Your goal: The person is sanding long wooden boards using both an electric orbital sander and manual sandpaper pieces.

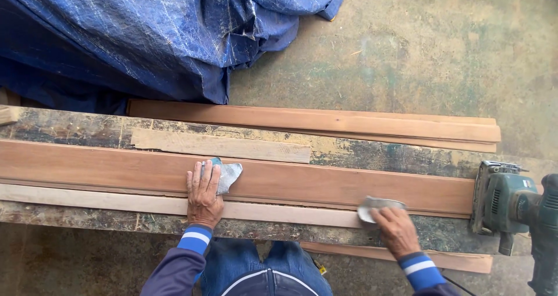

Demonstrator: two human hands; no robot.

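Worn workbench (372, 152) bears reddish boards (325, 183), pale strips (221, 146), apparently a green power tool (504, 203).
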